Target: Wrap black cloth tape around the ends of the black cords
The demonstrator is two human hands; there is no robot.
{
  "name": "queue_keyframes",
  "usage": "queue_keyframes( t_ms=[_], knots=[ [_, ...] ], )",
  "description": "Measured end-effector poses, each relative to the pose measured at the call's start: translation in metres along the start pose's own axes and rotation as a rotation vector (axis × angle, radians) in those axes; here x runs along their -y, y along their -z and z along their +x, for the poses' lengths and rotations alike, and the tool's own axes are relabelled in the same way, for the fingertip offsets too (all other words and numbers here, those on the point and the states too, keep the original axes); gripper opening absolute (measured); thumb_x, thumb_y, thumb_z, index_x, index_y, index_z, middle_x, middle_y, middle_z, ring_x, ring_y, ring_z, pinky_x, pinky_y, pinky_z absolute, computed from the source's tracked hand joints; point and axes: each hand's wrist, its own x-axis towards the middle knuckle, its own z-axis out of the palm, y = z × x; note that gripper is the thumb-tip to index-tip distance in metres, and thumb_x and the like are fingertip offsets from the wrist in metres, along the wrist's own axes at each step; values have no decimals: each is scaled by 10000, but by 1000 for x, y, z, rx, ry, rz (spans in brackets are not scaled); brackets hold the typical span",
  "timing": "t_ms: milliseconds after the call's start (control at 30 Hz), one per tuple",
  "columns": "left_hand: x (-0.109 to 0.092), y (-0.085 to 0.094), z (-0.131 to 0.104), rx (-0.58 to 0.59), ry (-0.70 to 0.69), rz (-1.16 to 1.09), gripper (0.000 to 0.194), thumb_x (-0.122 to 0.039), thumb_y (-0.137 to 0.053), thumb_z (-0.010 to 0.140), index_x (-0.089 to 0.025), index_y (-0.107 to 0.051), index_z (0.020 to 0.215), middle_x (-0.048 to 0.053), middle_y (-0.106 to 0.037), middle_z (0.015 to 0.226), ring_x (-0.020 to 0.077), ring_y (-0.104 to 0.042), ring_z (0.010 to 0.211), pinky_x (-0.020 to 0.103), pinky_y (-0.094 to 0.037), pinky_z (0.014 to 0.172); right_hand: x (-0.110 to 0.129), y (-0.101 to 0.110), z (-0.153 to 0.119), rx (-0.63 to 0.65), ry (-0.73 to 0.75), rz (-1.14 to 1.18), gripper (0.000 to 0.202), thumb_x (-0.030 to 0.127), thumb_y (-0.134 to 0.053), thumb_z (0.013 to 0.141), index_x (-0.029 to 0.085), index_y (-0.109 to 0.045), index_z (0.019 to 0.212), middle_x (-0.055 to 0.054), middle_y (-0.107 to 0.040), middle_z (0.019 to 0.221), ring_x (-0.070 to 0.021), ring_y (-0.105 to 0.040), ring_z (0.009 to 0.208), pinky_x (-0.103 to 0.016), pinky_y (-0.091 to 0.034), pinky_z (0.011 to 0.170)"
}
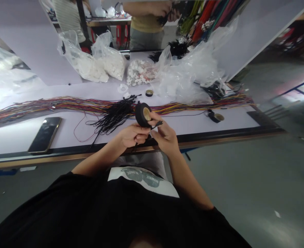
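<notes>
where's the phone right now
In the head view, the phone lies at the left end of the bench, near its front edge, left of the bunch of black wires.

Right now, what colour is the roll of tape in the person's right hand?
The roll of tape is black around a tan core, clearest in the head view.

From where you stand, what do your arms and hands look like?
Short black sleeves leave both forearms bare. The left hand and right hand have no gloves, and I see no watch on either wrist, nor any cables or markings.
</notes>
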Motion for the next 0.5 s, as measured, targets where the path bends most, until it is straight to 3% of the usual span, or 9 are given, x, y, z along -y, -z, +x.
queue_keyframes(
  t_ms=[100, 200, 300, 400, 500],
  knots=[
    [2, -3, -2, -142, -264, 70, 193, -208, -673, 575, -164, -491, 620, -73, -381, 486, 21, -304, 393, 151, -214, 380, 1, 3, 0, -83, -75, 144, 203, 394, -554, 812, 259, -654, 927, -63, -615, 1147, -225, -558, 1095, -415, -448, 908],
    [1, -2, -7, -167, -424, 185, 169, -226, -669, 559, -160, -537, 641, -29, -504, 596, 59, -431, 506, 184, -325, 460, 8, 5, 2, -238, -217, 109, 145, 348, -567, 811, 249, -672, 823, -21, -653, 864, -180, -611, 840, -357, -485, 786],
    [-2, -1, -12, -180, -498, 447, 149, -202, -663, 577, -157, -579, 692, -26, -531, 644, 76, -475, 578, 196, -365, 531, 17, 7, 4, -210, -200, -104, 118, 287, -586, 791, 231, -689, 797, -15, -656, 798, -167, -600, 775, -323, -480, 724],
    [-2, -3, -11, -345, -634, 765, 95, -136, -625, 615, -166, -566, 683, -43, -532, 633, 77, -485, 611, 195, -374, 579, 24, 4, 6, -203, -142, -232, 128, 240, -563, 801, 215, -683, 765, -19, -662, 773, -162, -601, 760, -298, -474, 685],
    [4, -5, -8, -472, -703, 892, 80, -102, -571, 672, -166, -551, 628, -40, -545, 609, 82, -490, 593, 208, -374, 577, 24, -4, 5, -201, -220, -191, 134, 273, -536, 826, 207, -653, 816, -13, -665, 764, -146, -610, 683, -280, -481, 647]
  ],
)
